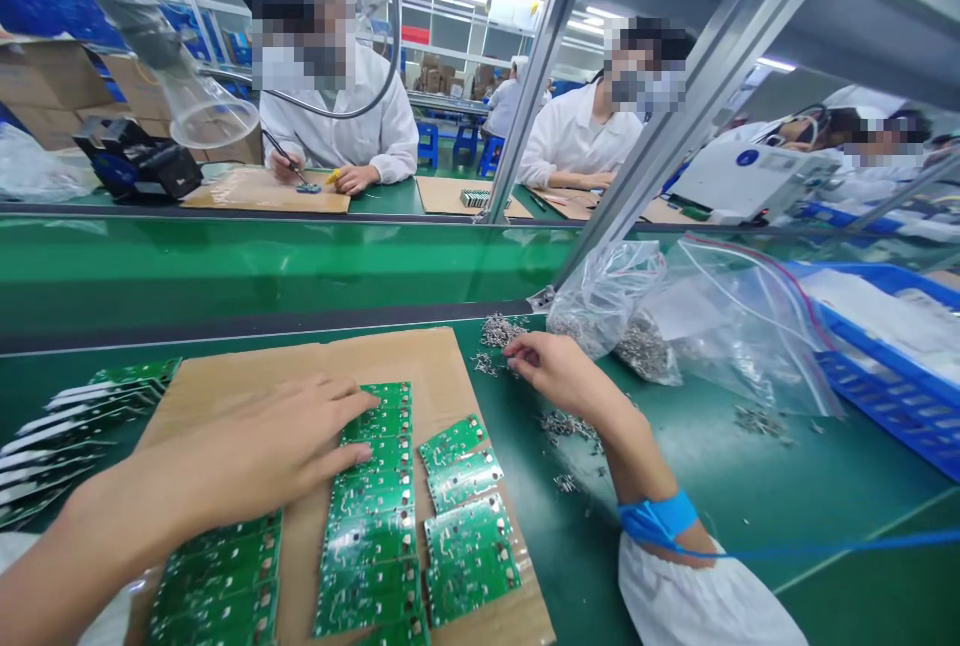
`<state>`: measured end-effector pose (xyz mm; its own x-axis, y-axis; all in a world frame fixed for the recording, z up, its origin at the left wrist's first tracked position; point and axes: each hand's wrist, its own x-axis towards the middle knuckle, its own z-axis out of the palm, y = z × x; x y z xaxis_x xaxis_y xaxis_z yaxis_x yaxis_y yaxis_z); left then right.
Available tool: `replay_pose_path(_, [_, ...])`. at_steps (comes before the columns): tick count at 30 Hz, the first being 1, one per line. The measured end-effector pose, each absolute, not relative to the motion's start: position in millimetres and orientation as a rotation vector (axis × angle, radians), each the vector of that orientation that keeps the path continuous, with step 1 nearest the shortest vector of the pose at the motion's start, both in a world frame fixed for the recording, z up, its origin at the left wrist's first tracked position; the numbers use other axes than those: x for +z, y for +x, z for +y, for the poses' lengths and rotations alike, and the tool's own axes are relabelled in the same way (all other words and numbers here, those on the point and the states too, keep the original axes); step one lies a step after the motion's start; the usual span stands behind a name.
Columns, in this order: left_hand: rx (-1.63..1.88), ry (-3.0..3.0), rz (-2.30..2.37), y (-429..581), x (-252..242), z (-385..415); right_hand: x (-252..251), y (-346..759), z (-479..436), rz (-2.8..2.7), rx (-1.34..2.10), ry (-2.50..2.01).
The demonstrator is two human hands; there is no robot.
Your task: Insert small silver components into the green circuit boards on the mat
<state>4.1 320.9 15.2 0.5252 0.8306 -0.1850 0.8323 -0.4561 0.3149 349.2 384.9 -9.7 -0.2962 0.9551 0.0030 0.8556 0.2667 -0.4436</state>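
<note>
The fingers of the left hand [352,398] lie spread and nearly flat, open and gripping nothing, on the top of a column of green circuit boards [371,516]. The palm of that left hand [247,456] hovers over the lower left of the frame. The fingers of the right hand [525,350] curl together in a small pinch, though whether they hold anything is too small to tell. That right hand [559,373] sits just beside a heap of small metal pins [499,331], with more pins scattered on the green workbench [720,496] below it.

A blue wrist strap [660,516] circles the right wrist, above a white sleeve [697,596]. The boards lie in rows on a cardboard sheet [420,366], and a stack of boards [82,426] sits at the left edge. To the right are a clear plastic bag [622,311] of pins and a blue crate [885,366]. Beyond a green conveyor belt [225,266], co-workers [330,126] in white sit at the far bench — one holds a soldering iron [285,158].
</note>
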Motion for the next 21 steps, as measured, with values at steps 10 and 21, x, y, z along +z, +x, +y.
replay_pose_path(10, [0.245, 2.432, 1.318, 44.9, 28.9, 322.4, -8.7, 332.0, 378.7, -2.062, 1.032, -1.349])
replay_pose_path(21, [0.170, 2.459, 1.182, 67.8, 41.1, 338.1, -8.7, 341.9, 381.0, -2.175, 0.889, -1.313])
